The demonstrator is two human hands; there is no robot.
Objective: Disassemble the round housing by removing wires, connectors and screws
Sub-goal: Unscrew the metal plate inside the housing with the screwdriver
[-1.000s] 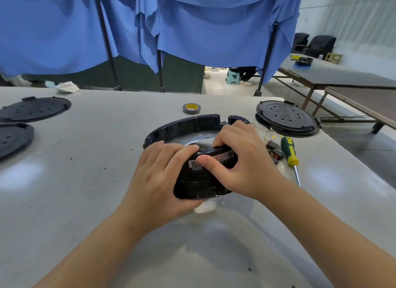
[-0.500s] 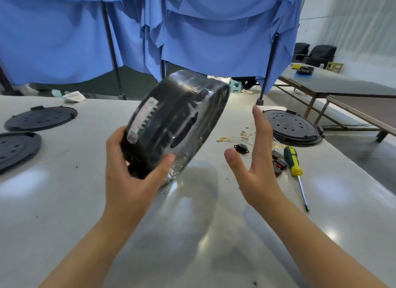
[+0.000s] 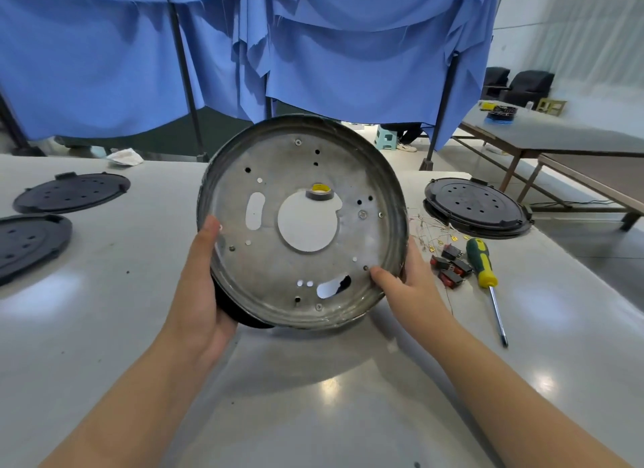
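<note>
Holding: round housing point(image 3: 299, 223) is raised off the bench point(image 3: 139, 328), tilted upright, metal inner face toward the camera.
Left hand point(image 3: 198, 293): clamped on the rim at 8 o'clock, thumb lying on the metal face, fingers hidden behind.
Right hand point(image 3: 407, 286): clamped on the rim at 4 o'clock, thumb on the face beside a small hole.
Screws: several small heads point(image 3: 298, 142) show on the plate, at 12, 3 and 6 o'clock.
Handling: judged stiff and fairly light; sheet-metal rim may be sharp and slick, so grip opposite edges, not the cut-outs.
Tool: screwdriver point(image 3: 482, 267) lies on the bench at 3 o'clock of the housing, next to loose wires point(image 3: 430, 228) and red connectors point(image 3: 449, 269).
</note>
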